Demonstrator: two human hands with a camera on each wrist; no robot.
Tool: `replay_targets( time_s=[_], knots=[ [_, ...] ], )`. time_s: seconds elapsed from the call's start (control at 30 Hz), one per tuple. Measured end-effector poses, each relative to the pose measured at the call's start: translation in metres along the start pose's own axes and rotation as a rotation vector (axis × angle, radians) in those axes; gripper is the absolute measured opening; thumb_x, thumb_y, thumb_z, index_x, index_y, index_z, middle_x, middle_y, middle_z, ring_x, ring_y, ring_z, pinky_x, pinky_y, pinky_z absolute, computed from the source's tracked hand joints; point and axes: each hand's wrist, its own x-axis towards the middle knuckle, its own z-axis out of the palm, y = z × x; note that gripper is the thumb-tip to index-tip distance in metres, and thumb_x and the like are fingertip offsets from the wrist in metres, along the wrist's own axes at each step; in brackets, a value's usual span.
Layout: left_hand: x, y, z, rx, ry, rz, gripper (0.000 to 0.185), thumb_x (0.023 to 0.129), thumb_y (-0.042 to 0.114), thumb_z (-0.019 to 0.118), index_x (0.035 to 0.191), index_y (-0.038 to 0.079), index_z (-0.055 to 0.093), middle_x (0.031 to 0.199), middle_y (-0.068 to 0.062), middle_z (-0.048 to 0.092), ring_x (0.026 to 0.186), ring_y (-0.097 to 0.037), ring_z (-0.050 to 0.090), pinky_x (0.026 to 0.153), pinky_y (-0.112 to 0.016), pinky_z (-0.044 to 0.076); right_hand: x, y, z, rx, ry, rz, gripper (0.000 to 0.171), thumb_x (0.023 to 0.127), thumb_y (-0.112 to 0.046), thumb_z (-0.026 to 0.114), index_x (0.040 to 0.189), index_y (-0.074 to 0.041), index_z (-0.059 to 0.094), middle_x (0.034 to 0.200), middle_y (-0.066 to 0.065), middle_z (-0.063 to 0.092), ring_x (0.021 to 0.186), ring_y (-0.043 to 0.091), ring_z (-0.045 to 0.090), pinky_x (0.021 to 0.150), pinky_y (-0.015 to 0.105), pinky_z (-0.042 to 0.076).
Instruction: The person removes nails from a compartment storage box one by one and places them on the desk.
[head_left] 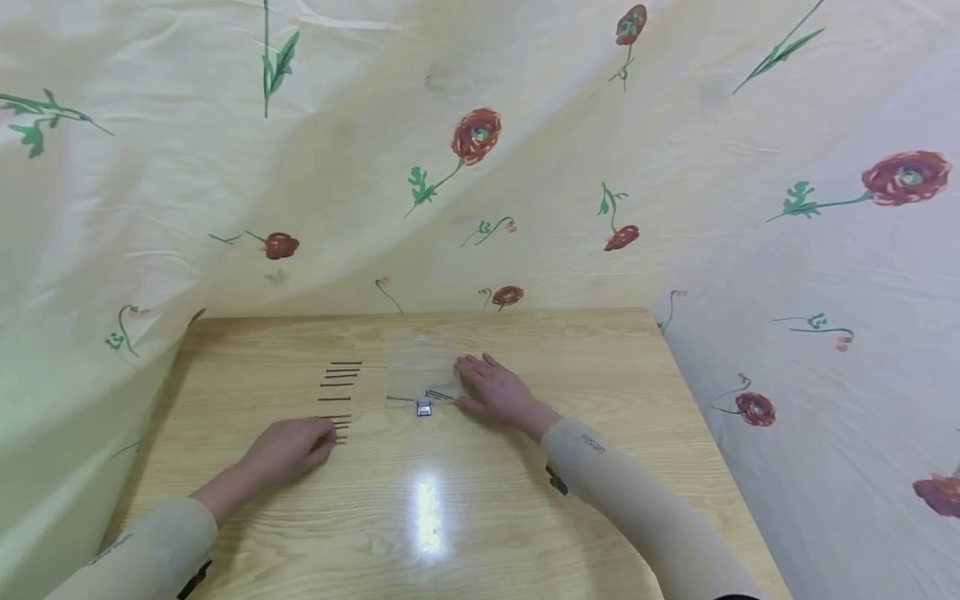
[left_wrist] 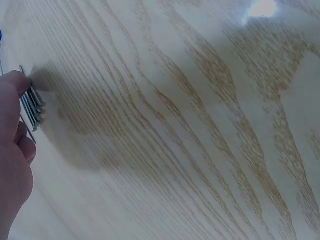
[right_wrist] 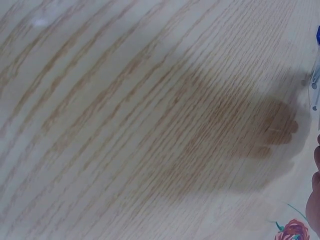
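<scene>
Head view: left hand (head_left: 288, 450) curled over the near end of a row of dark nails (head_left: 339, 392) on the wooden table (head_left: 525, 500). Right hand (head_left: 495, 390) lies flat, fingers spread, pressing the edge of a clear plastic bag (head_left: 420, 367); a few nails (head_left: 438, 395) and a small metal clip (head_left: 423, 408) sit at the bag's mouth.

Left wrist view: fingers (left_wrist: 17, 82) pinch a bundle of nails (left_wrist: 32, 102) against the tabletop.

Right wrist view: only wood grain, the hand's shadow and a fingertip at the edge; grip unreadable here.

Risk: bundle is thin and smooth; a loose pinch could let nails roll and scatter.
</scene>
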Motion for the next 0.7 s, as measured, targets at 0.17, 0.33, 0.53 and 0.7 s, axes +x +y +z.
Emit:
replay_targets(
  time_s=[0.17,0.33,0.53,0.7],
  knots=[
    [0.0001,0.0002,0.0020,0.005,0.012,-0.008,0.016,0.095,0.010,0.075,0.087,0.022,0.068,0.076,0.016,0.060,0.065,0.004,0.047,0.058,-0.025,0.048,-0.0005,0.0002,0.0000,0.007,0.009,-0.004,0.071,0.109,-0.046,0.057,0.161,0.000,0.041,0.168,0.017,0.040,0.158,0.032,0.035,0.132,0.048,0.017],
    [0.0000,0.0009,0.0024,0.013,0.021,-0.010,0.016,0.095,0.009,0.075,0.087,0.022,0.068,0.076,0.016,0.060,0.064,0.004,0.047,0.057,-0.024,0.047,-0.0004,0.0016,0.0012,0.004,0.013,-0.005,0.071,0.109,-0.046,0.057,0.161,0.000,0.041,0.168,0.017,0.040,0.158,0.031,0.035,0.132,0.047,0.016],
    [0.0003,0.0025,0.0014,0.025,0.024,-0.010,0.016,0.095,0.010,0.076,0.087,0.022,0.068,0.076,0.016,0.061,0.064,0.003,0.048,0.057,-0.025,0.048,-0.0012,0.0026,0.0024,0.004,0.019,-0.002,0.071,0.109,-0.047,0.056,0.161,-0.001,0.042,0.168,0.016,0.040,0.158,0.031,0.035,0.132,0.046,0.016],
    [0.0024,0.0033,-0.0007,0.045,0.068,0.029,0.009,0.093,0.013,0.078,0.090,0.018,0.072,0.080,0.013,0.067,0.067,0.000,0.058,0.059,-0.026,0.053,-0.0010,0.0017,0.0021,0.010,0.010,0.000,0.071,0.109,-0.046,0.056,0.161,0.000,0.041,0.168,0.017,0.039,0.158,0.031,0.035,0.132,0.047,0.016]
  ],
)
